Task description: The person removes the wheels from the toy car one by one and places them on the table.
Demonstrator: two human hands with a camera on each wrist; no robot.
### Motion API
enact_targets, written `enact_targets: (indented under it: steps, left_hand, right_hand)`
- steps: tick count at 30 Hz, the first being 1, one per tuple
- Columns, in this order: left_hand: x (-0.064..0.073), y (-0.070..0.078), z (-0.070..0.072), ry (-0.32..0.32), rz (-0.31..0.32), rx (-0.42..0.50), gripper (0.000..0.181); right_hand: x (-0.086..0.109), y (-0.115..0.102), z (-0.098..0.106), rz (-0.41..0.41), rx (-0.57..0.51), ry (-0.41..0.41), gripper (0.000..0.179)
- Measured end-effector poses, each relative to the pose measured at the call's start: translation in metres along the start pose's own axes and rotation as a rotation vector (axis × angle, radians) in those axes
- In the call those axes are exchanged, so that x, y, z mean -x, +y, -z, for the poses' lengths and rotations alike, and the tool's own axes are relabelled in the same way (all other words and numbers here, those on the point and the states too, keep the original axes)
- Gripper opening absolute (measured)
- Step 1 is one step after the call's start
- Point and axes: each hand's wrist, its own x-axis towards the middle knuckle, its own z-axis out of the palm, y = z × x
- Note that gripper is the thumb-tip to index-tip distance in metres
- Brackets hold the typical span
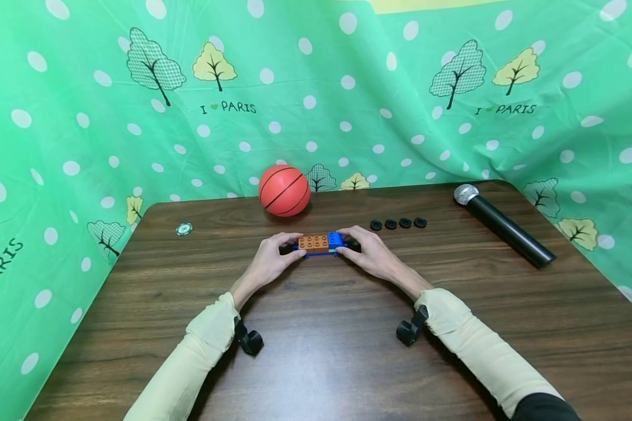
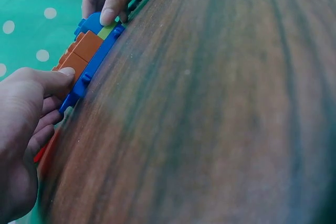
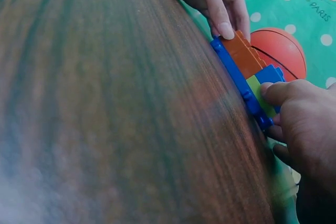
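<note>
Between the two hands is a toy block car body [image 1: 318, 243], built of orange bricks [image 1: 313, 242], a blue brick [image 1: 335, 239] and a green brick [image 3: 257, 86] on a long blue base [image 2: 100, 59]. My left hand [image 1: 270, 256] grips its left end, thumb on the near side against the orange bricks. At the right end, my right hand [image 1: 371, 252] pinches it, the thumb by the blue and green bricks. The body lies level, at or just above the table; I cannot tell whether it touches. Fingers hide its far side.
Several small black wheels [image 1: 391, 224] lie in a row behind the right hand. A red ball [image 1: 284, 190] with black lines sits at the table's back edge. A black microphone [image 1: 505, 225] lies at the right, a poker chip [image 1: 184, 228] at the left. Green curtain [image 1: 316, 117] hangs behind.
</note>
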Motion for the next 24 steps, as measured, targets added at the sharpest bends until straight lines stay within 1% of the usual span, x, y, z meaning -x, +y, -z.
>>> enact_targets:
  steps: [11,17,21,24]
  left_hand:
    - [-0.0007,-0.0016,0.0,-0.005,0.009,0.011,0.042]
    - [-0.0011,-0.0028,0.0007,-0.023,0.025,0.046,0.05]
    - [-0.0003,-0.0029,0.0026,-0.029,0.008,0.068,0.053]
    - [0.0027,-0.0025,0.0068,-0.019,-0.005,0.064,0.055]
  right_hand:
    - [-0.0006,-0.0003,-0.0008,0.0,-0.006,-0.002,0.042]
    - [-0.0007,-0.0005,-0.0007,0.002,-0.013,0.005,0.044]
    - [0.0019,0.0002,0.0021,-0.005,-0.032,0.016,0.045]
    - [0.0067,0.0003,0.0064,-0.008,-0.027,0.026,0.046]
